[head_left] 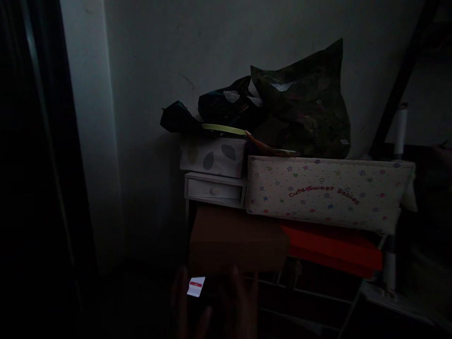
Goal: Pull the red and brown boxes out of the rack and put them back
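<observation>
The room is very dark. At the bottom centre my left hand [181,301] and my right hand [243,301] show only as dim, blurred shapes raised in front of a brown cardboard box [236,235]. Between them is a dark thing with a small white label with a red stripe [196,286]. The label lies closest to my left hand. Whether either hand grips the dark thing is lost in the gloom.
A stack stands against the grey wall: a brown box, a red box [335,249], a white star-printed case [325,193], a small white drawer unit [213,189], a leaf-patterned box [212,156] and dark bags [303,103] on top. A pale door frame [92,141] is at left.
</observation>
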`<move>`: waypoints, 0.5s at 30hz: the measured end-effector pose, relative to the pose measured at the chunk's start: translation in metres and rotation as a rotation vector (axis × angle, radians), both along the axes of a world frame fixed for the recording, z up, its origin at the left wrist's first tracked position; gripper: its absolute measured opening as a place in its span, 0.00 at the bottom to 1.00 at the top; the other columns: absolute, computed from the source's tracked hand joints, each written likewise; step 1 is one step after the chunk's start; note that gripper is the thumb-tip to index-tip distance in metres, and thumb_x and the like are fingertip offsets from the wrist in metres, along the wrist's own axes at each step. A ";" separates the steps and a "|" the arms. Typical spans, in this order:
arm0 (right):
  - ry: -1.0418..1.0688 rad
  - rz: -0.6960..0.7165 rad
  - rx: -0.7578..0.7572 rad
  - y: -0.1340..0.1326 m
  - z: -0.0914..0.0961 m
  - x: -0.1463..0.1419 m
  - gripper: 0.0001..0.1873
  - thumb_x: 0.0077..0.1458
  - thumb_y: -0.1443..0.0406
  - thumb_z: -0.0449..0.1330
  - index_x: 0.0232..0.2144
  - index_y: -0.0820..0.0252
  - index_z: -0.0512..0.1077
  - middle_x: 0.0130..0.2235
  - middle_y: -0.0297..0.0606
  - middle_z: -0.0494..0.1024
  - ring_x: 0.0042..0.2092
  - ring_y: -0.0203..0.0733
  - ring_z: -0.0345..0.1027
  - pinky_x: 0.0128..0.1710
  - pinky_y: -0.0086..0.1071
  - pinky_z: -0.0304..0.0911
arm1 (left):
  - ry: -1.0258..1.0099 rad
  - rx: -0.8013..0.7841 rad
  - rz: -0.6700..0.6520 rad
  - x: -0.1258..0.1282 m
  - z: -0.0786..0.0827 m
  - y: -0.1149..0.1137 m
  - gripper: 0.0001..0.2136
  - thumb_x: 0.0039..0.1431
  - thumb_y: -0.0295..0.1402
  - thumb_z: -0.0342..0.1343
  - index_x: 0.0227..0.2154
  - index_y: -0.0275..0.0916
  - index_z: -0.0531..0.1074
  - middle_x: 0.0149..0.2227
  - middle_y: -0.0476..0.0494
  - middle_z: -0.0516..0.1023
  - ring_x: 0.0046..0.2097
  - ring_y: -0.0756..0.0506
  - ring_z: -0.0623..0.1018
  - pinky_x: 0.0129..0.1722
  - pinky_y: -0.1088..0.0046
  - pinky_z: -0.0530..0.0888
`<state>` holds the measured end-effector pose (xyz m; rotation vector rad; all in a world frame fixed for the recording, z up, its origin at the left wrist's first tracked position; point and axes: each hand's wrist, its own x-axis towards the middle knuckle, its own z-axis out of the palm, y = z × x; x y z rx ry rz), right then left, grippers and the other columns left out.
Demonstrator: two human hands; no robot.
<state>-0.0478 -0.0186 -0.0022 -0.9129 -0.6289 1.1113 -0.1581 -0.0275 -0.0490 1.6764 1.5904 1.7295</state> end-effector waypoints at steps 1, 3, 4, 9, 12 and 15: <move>0.064 0.054 0.011 0.006 0.004 -0.002 0.49 0.54 0.49 0.55 0.64 0.48 0.27 0.56 0.45 0.67 0.54 0.48 0.68 0.47 0.47 0.67 | 0.083 0.002 -0.001 0.008 0.004 0.002 0.31 0.62 0.41 0.46 0.65 0.55 0.39 0.70 0.48 0.39 0.68 0.38 0.50 0.64 0.53 0.57; 0.127 0.153 0.027 0.014 0.006 0.000 0.48 0.50 0.52 0.60 0.64 0.52 0.36 0.56 0.46 0.67 0.54 0.49 0.67 0.50 0.45 0.65 | 0.185 -0.051 -0.057 0.019 0.009 0.013 0.29 0.63 0.39 0.45 0.64 0.54 0.43 0.70 0.46 0.32 0.69 0.37 0.46 0.63 0.51 0.55; 0.094 0.149 0.021 0.017 0.006 0.005 0.47 0.48 0.53 0.62 0.63 0.53 0.42 0.57 0.46 0.66 0.56 0.49 0.65 0.52 0.45 0.64 | 0.207 -0.082 -0.081 0.020 0.011 0.021 0.28 0.64 0.40 0.44 0.65 0.53 0.43 0.70 0.45 0.29 0.69 0.36 0.44 0.63 0.50 0.56; -0.443 -0.389 0.019 0.036 -0.009 0.060 0.41 0.47 0.51 0.61 0.60 0.59 0.55 0.61 0.49 0.53 0.61 0.54 0.53 0.60 0.46 0.52 | 0.263 -0.082 -0.090 0.017 0.009 0.068 0.29 0.63 0.41 0.43 0.65 0.45 0.42 0.69 0.39 0.23 0.69 0.35 0.35 0.64 0.50 0.53; -0.714 -0.455 0.125 0.053 -0.017 0.090 0.35 0.52 0.54 0.57 0.60 0.60 0.58 0.62 0.48 0.51 0.64 0.52 0.48 0.63 0.47 0.45 | 0.268 -0.063 -0.061 0.018 0.004 0.091 0.30 0.63 0.41 0.45 0.65 0.45 0.43 0.69 0.41 0.22 0.69 0.36 0.35 0.64 0.51 0.51; -0.844 -0.345 0.166 0.067 -0.027 0.110 0.29 0.52 0.56 0.57 0.56 0.56 0.65 0.64 0.46 0.52 0.65 0.53 0.47 0.63 0.49 0.46 | 0.273 -0.063 -0.073 0.023 0.000 0.105 0.33 0.61 0.42 0.48 0.65 0.46 0.41 0.68 0.43 0.17 0.68 0.34 0.32 0.64 0.50 0.51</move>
